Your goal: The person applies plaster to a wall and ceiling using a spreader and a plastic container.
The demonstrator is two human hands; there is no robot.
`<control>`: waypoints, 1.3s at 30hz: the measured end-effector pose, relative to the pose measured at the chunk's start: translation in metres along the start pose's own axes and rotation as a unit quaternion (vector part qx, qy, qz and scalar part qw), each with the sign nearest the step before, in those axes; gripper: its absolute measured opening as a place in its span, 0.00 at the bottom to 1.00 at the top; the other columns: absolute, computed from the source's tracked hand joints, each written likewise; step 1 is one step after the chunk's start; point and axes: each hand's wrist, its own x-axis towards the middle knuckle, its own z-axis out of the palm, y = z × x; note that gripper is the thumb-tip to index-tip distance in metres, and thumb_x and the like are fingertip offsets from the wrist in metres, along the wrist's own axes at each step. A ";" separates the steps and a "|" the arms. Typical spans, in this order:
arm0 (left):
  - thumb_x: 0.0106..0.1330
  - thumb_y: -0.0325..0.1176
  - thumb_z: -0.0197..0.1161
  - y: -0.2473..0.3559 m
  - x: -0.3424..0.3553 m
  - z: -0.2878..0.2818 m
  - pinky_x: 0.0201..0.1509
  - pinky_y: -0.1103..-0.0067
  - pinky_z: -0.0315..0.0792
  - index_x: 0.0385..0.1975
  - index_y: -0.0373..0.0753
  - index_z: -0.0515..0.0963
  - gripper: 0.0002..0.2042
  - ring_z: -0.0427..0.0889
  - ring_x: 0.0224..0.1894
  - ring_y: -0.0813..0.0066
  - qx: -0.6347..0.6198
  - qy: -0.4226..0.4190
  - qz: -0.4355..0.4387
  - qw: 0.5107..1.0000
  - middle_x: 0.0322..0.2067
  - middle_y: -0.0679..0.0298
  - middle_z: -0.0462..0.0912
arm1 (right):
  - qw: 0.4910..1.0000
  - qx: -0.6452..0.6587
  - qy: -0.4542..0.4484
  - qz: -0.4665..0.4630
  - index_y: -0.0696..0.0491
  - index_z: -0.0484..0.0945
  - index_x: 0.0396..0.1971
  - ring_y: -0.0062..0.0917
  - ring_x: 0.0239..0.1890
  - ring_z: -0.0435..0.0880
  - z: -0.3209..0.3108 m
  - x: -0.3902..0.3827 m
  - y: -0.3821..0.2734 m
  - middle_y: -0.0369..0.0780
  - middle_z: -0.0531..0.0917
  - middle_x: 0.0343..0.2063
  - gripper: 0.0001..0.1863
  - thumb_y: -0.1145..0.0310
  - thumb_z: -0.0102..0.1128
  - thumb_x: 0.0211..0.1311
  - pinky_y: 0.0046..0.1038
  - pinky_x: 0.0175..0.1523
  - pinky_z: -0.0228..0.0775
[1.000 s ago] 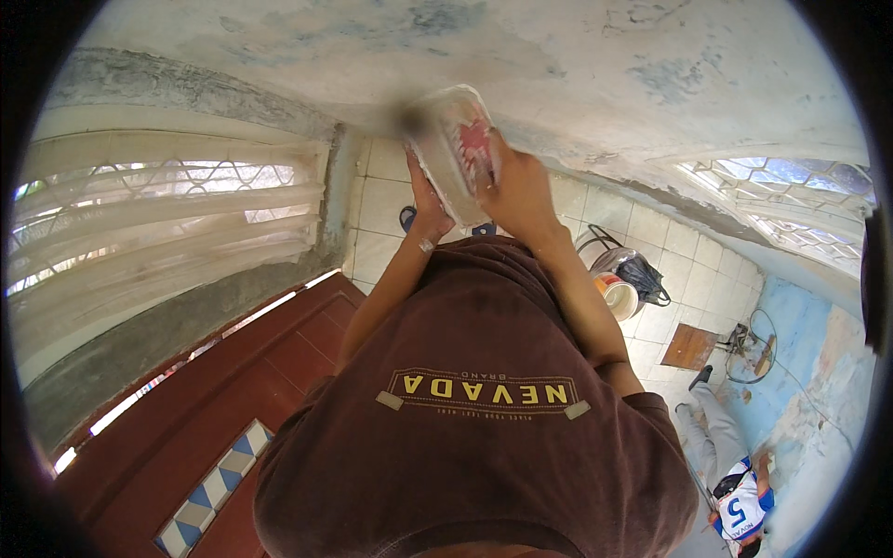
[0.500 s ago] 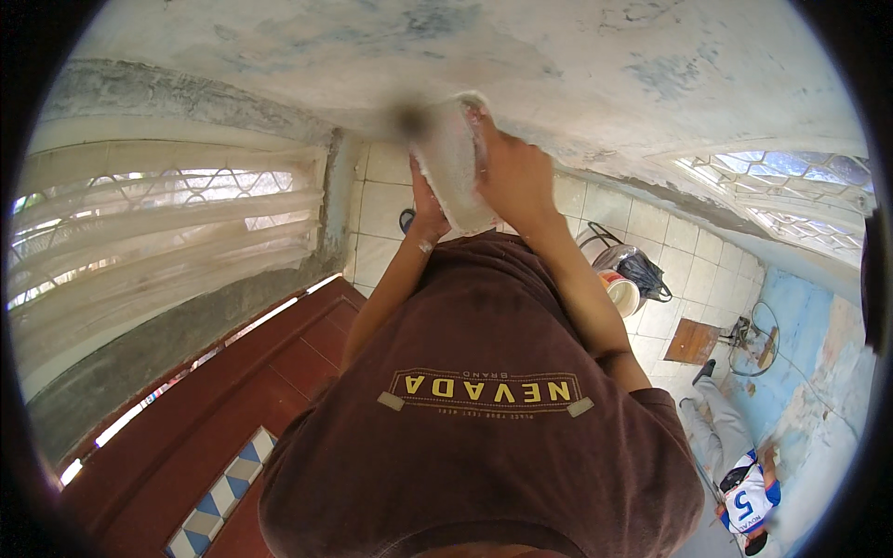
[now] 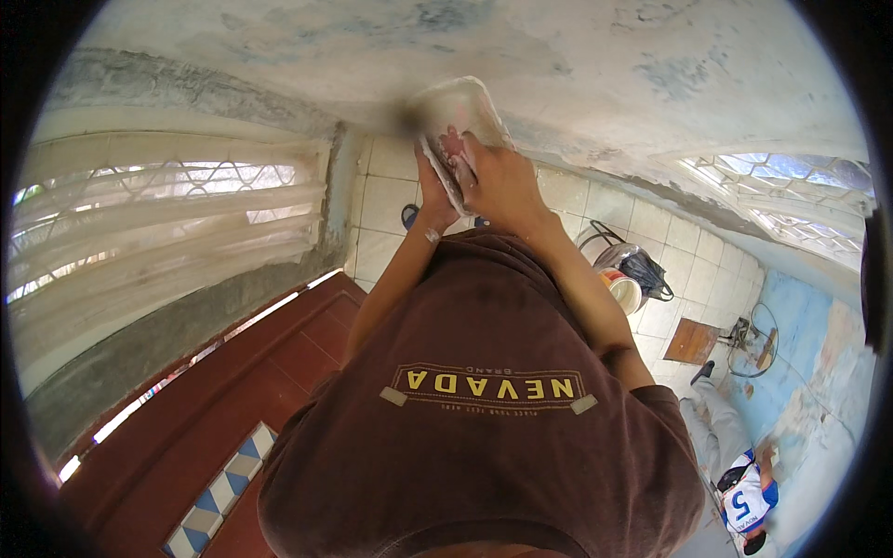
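A whitish rectangular plate (image 3: pixel 472 104) caked with plaster is tilted between my hands, close to the wall above the floor. Its far corner sticks out beyond my fingers, and a pinkish-red patch shows near its middle. My right hand (image 3: pixel 507 191) is closed at the plate's right side, its fingers curled inward; whatever handle they may grip is hidden. Along the left edge lies my left hand (image 3: pixel 435 191), fingers held against the plate and partly hidden behind it. White smears mark my left wrist. A dark blurred spot covers part of the view beside the plate.
A patchy plastered wall (image 3: pixel 577 56) rises ahead. Left are a curtained grille window (image 3: pixel 167 200) and a reddish-brown door (image 3: pixel 307 344). A white bucket (image 3: pixel 621 293) and dark bag (image 3: pixel 648 274) stand on the tiled floor at right. Farther right, another person (image 3: pixel 744 484) is by the blue wall.
The plate has turned: its broad grey face no longer fronts me, and its far side with the pinkish patch shows. My right hand has shifted slightly left and down.
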 end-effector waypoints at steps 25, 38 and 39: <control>0.69 0.68 0.33 0.008 -0.013 0.010 0.70 0.64 0.61 0.69 0.48 0.56 0.37 0.65 0.66 0.63 -0.033 -0.061 -0.006 0.998 0.64 0.63 0.65 | 0.997 -0.020 -0.019 0.066 0.58 0.71 0.54 0.53 0.29 0.81 -0.005 -0.011 -0.003 0.55 0.80 0.23 0.23 0.65 0.56 0.61 0.48 0.36 0.72; 0.68 0.69 0.33 0.003 -0.013 -0.001 0.69 0.64 0.62 0.70 0.48 0.55 0.38 0.64 0.66 0.62 -0.060 -0.095 -0.006 0.994 0.66 0.62 0.63 | 0.993 0.026 0.014 0.115 0.58 0.73 0.44 0.53 0.28 0.81 -0.032 -0.008 -0.015 0.55 0.81 0.23 0.16 0.64 0.55 0.61 0.49 0.35 0.73; 0.68 0.69 0.34 0.001 -0.011 -0.006 0.69 0.64 0.63 0.69 0.48 0.56 0.38 0.65 0.66 0.62 -0.071 -0.111 -0.008 0.991 0.65 0.61 0.64 | 0.985 0.071 0.050 0.146 0.57 0.74 0.45 0.54 0.28 0.81 -0.036 -0.008 -0.017 0.56 0.80 0.22 0.17 0.61 0.54 0.63 0.49 0.34 0.73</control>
